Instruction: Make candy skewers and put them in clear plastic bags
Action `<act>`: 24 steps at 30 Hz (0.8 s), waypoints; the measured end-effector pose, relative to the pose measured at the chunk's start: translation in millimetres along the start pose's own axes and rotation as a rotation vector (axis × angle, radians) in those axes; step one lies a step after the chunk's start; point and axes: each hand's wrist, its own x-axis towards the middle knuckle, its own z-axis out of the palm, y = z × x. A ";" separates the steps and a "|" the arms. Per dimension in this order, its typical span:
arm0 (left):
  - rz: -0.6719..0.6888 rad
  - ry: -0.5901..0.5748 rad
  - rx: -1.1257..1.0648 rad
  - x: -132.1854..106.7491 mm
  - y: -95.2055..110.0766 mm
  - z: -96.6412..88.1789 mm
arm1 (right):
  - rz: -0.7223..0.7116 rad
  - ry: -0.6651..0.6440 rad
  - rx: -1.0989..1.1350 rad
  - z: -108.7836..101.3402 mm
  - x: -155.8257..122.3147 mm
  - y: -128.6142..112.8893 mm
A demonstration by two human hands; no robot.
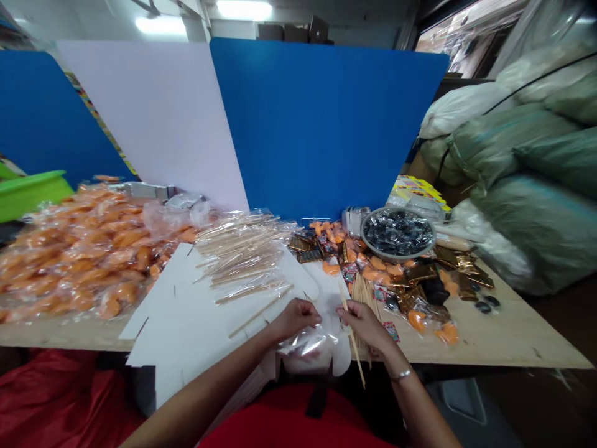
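My left hand [295, 318] is closed in a pinch on the top edge of a small clear plastic bag [308, 344] that hangs at the table's front edge. My right hand [364, 323] is closed around a thin wooden stick [352, 341], which slants down past the table edge, and its fingertips also touch the bag. Both hands rest over a white cardboard sheet [186, 317]. Just behind the right hand lies a bundle of wooden sticks [362, 291].
Sticks wrapped in clear sleeves [242, 252] lie piled on the cardboard. A large heap of bagged orange sweets [79, 249] fills the left. To the right are loose orange and gold-wrapped sweets [410, 280] and a bowl of dark sweets [398, 233]. Blue and white panels stand behind.
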 end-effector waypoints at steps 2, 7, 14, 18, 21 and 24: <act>0.028 0.009 0.058 -1.2 1.8 1.4 | 0.005 0.045 0.020 -2.3 -3.1 -1.3; 0.120 -0.008 0.176 -7.2 5.4 3.7 | 0.021 -0.019 -0.041 5.6 -4.5 2.5; 0.213 0.025 0.268 -12.2 6.3 -2.6 | -0.007 0.078 -0.154 13.0 1.5 4.3; 0.292 -0.005 0.376 -12.2 9.3 -4.2 | 0.086 -0.038 0.015 13.8 1.9 -10.6; 0.373 0.015 0.527 -16.7 11.8 -1.5 | 0.128 -0.037 -0.003 18.8 3.9 -17.5; 0.513 0.141 0.763 -27.9 13.8 6.0 | 0.175 -0.025 0.028 25.0 5.4 -17.0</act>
